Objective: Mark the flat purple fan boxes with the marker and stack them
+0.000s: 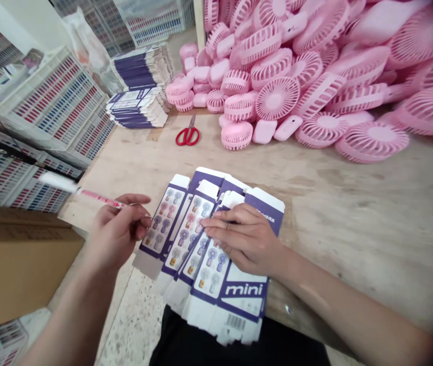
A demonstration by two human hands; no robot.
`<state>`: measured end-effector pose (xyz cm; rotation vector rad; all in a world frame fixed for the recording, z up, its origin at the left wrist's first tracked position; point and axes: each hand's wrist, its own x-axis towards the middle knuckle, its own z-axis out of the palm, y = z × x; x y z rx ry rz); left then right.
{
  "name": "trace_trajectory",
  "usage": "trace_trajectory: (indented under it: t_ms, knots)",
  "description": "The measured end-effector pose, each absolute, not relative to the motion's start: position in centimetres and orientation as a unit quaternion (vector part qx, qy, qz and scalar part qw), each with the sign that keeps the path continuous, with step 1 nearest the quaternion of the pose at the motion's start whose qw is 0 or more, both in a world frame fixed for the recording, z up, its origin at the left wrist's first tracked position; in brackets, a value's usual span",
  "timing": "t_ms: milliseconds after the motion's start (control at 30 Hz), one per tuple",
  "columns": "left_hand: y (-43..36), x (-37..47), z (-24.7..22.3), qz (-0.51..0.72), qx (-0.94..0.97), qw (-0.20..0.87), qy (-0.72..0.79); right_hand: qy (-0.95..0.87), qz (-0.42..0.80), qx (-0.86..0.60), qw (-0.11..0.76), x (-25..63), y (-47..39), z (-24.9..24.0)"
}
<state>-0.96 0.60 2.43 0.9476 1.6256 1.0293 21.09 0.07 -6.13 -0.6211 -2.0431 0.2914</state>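
Observation:
Flat, unfolded purple-and-white cartons (235, 300) marked "mini" lie fanned out and overlapping at the table's front edge, their lower flaps sticking out past it. Their panels show rows of small printed fans. In my left hand (119, 231), the fingers are closed around a slim white pen (100, 198) with red print; its blurred white end points up and left. That hand is beside the leftmost carton, near its printed panel. My right hand (245, 236) rests on the right-hand cartons with its fingers stretched out to the left, and nothing shows in its grasp.
Red-handled scissors (188, 136) lie beyond the cartons. Stacks of folded cartons (138, 107) stand at the back left. A large heap of pink handheld fans (277, 98) covers the back right. White plastic crates (54, 109) and a cardboard box (18, 264) stand left of the table.

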Motion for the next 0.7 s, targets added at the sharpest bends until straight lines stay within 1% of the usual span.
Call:
trace_trajectory:
  t_ms: [67, 133, 300, 433, 467, 500, 533, 600, 633, 700]
  knots:
    - [1.0, -1.3, 3.6, 0.339, 0.369, 0.569, 0.652, -0.835, 0.116, -0.256, 0.474, 21.1, 0.1, -6.1]
    - [1.1, -1.5, 4.7, 0.287, 0.363, 0.605, 0.648, -0.835, 0.114, -0.257, 0.474, 21.1, 0.1, -6.1]
    - [0.1, -0.7, 5.8, 0.31, 0.362, 0.622, 0.621, -0.837, 0.115, -0.247, 0.475, 21.1, 0.0, -5.8]
    - [-0.5, 0.5, 4.9, 0.25, 0.353, 0.69, 0.58, -0.841, 0.114, -0.251, 0.465, 21.2, 0.0, -5.7]
    - [-0.5, 0.6, 4.4, 0.261, 0.363, 0.678, 0.584, -0.842, 0.113, -0.253, 0.463, 21.2, 0.0, -5.7]
    - [-0.5, 0.7, 3.8, 0.294, 0.378, 0.641, 0.6, -0.842, 0.113, -0.252, 0.463, 21.1, 0.0, -5.8]
    - [-0.4, 0.7, 3.2, 0.34, 0.395, 0.58, 0.626, -0.842, 0.114, -0.252, 0.464, 21.1, 0.0, -5.8]
    - [-0.2, 0.4, 1.8, 0.42, 0.422, 0.427, 0.68, -0.84, 0.117, -0.25, 0.467, 21.1, 0.0, -5.9]
    - [-0.2, 0.3, 1.2, 0.437, 0.432, 0.36, 0.702, -0.838, 0.118, -0.25, 0.47, 21.1, 0.0, -5.9]
    - [-0.3, 0.0, 0.3, 0.425, 0.459, 0.28, 0.728, -0.835, 0.121, -0.25, 0.474, 21.0, 0.1, -5.9]
